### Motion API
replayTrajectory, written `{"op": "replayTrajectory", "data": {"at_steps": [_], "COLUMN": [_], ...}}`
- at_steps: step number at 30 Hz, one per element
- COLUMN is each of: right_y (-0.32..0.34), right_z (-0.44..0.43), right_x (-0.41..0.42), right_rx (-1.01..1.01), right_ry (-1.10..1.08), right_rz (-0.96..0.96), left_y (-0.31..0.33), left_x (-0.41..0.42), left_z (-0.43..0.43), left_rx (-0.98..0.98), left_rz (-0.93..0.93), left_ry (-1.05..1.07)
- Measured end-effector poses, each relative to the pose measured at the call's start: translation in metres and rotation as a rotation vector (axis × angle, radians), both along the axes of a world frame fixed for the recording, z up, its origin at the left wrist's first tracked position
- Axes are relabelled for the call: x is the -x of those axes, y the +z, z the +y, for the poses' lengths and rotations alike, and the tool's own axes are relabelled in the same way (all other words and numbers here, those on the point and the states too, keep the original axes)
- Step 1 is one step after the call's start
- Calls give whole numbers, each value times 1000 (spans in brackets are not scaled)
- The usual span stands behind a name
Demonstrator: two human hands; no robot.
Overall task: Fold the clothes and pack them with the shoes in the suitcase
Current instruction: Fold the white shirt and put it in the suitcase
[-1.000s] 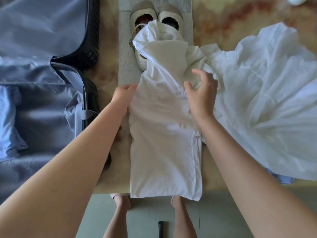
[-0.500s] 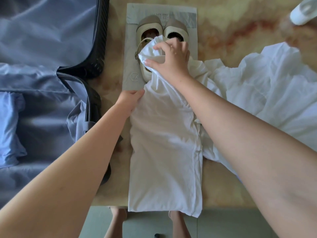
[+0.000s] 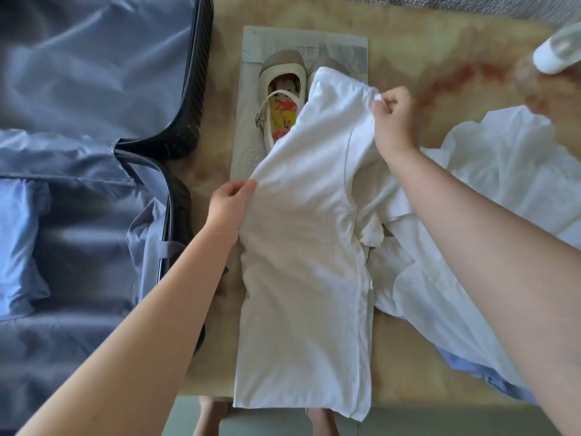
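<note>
A long white garment (image 3: pixel 301 262) lies down the middle of the table, its near end hanging over the front edge. My left hand (image 3: pixel 228 204) pinches its left edge. My right hand (image 3: pixel 393 121) grips the top right corner and holds the far end up. Beyond it a pair of cream shoes (image 3: pixel 283 99) stands on a sheet of paper (image 3: pixel 251 121); the garment covers most of the right shoe. The open suitcase (image 3: pixel 94 152) with grey-blue lining fills the left side.
A crumpled white garment (image 3: pixel 503 190) lies on the right of the marbled table (image 3: pixel 456 58), with blue cloth (image 3: pixel 471 369) under its near edge. A white object (image 3: pixel 556 55) sits at the far right. Pale blue cloth (image 3: pixel 19 247) lies in the suitcase. Bare feet show below the table edge.
My right hand has pulled the garment's far end to the right, uncovering the left shoe. My left hand now pinches the left edge and lifts it slightly.
</note>
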State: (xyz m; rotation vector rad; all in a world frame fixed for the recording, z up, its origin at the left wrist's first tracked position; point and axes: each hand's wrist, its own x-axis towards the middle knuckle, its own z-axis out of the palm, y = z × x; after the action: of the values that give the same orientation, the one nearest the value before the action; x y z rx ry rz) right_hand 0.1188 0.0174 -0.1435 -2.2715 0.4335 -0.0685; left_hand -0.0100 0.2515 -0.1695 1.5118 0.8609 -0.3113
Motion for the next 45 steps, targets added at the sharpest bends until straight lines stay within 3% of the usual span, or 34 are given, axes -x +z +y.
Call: {"op": "replayTrajectory", "data": {"at_steps": [2, 6, 15, 18, 21, 23, 25, 27, 30, 34, 39, 43, 45], "right_y": [-3, 6, 22, 27, 33, 42, 46, 46, 49, 43, 38, 41, 49], "right_z": [5, 23, 48, 51, 45, 42, 43, 45, 50, 56, 75, 79, 86], "right_x": [-1, -10, -36, -37, -44, -46, -46, -44, -41, -44, -51, -54, -58], "right_rx": [43, 19, 65, 6, 150, 82, -65, -65, -68, 95, 246, -133, -219], "right_ry": [63, 56, 237, 248, 207, 211, 188, 164, 190, 211, 328, 310, 309], "right_rz": [119, 160, 410, 366, 190, 110, 125, 212, 398, 502, 402, 119, 28], "left_y": [2, 7, 16, 22, 28, 33, 36, 37, 36, 38, 41, 43, 46], "left_x": [-3, -12, -13, -10, -7, -4, -1, 1, 1, -9, -17, -9, -5], "left_z": [-1, 0, -3, -4, -1, -2, -4, -5, -1, 5, -1, -8, -11], "left_rx": [-10, -19, 104, 136, 150, 177, 190, 196, 193, 77, 111, 72, 18], "left_rz": [24, 69, -33, -62, -105, -134, -154, -162, -74, 98, 101, -113, -209], "left_ry": [-48, -133, -146, -147, -89, -50, 1, 58, 53, -45, -63, 38, 118]}}
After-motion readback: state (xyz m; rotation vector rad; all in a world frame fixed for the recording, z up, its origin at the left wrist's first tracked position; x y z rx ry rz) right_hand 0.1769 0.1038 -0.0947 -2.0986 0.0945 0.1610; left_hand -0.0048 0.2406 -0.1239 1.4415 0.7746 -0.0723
